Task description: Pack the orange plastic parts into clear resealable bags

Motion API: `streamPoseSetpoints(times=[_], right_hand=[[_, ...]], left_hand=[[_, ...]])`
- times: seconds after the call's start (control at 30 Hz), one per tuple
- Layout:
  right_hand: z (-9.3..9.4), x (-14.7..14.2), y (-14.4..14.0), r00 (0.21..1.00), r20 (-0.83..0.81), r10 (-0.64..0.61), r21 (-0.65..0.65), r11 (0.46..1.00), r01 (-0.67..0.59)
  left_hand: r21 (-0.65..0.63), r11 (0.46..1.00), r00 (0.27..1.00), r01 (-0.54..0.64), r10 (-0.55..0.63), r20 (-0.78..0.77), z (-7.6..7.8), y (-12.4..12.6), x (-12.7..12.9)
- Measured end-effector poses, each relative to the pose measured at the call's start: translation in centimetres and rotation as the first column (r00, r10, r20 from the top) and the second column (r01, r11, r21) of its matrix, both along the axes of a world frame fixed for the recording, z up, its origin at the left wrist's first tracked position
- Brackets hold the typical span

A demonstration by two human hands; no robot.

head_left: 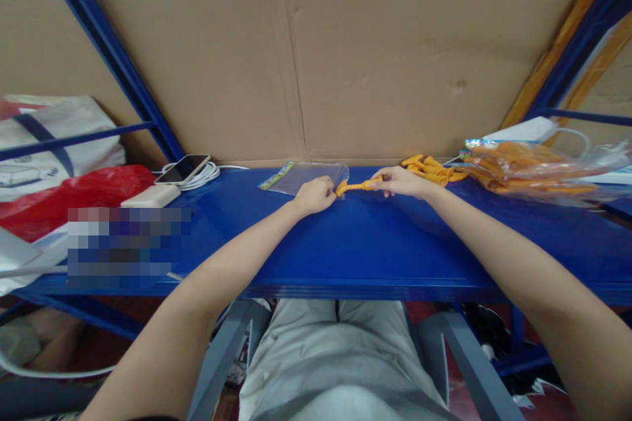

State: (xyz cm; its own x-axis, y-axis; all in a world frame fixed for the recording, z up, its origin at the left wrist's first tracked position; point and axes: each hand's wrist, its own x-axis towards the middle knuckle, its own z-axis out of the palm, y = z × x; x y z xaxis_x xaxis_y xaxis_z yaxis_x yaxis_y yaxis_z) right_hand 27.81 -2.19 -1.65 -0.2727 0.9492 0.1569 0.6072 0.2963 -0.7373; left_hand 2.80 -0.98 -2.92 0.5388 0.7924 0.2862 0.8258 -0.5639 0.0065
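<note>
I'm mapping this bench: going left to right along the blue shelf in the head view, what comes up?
Red bag → phone → clear pouch → orange coiled piece → loose orange pieces → bagged orange pieces.

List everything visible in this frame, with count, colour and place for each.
coiled piece: one, orange, stretched between both hands at mid table
clear bag: one, see-through with a green-printed top, flat behind the left hand
loose pieces: a small pile, orange, just right of the right hand
filled bags: a heap, clear with orange contents, far right of the table
phone: one, dark screen, on a white cable coil at back left
flat box: one, white, in front of the phone
plastic bag: one, red, far left
table: one, blue
cardboard sheet: one, brown, behind the table
left hand: grip closed on the coiled piece's left end
right hand: grip closed on its right end
</note>
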Motion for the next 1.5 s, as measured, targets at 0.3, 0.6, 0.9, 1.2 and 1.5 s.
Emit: streamPoseSetpoints(times=[0.3,0.6,0.9,1.2,1.5], right_hand=[[0.8,-0.4,-0.6,0.993,-0.095,-0.068,0.065,0.995,0.075],[-0.7,-0.2,0.9,0.999,-0.048,0.001,0.163,0.987,0.007],[-2.0,-1.8,1.3,0.989,-0.150,0.011,0.222,0.975,0.022],[-1.5,-3.2,1.1,0.995,-0.045,-0.087,0.370,0.924,0.098],[-0.9,-4.8,3.4,0.948,-0.318,-0.018,0.033,0.999,0.030]], left_hand=[[-0.036,0.999,0.998,0.011,-0.009,0.068,-0.4,0.8,-0.4],[0.075,0.997,0.988,-0.036,0.025,0.152,-0.6,0.7,-0.1],[0.120,0.989,0.985,0.086,-0.102,0.136,-0.6,0.0,0.6],[0.179,0.978,0.994,0.103,-0.109,0.025,-0.5,-0.3,1.5],[0.145,0.986,0.996,0.084,-0.085,0.000,1.3,-1.1,4.2]])
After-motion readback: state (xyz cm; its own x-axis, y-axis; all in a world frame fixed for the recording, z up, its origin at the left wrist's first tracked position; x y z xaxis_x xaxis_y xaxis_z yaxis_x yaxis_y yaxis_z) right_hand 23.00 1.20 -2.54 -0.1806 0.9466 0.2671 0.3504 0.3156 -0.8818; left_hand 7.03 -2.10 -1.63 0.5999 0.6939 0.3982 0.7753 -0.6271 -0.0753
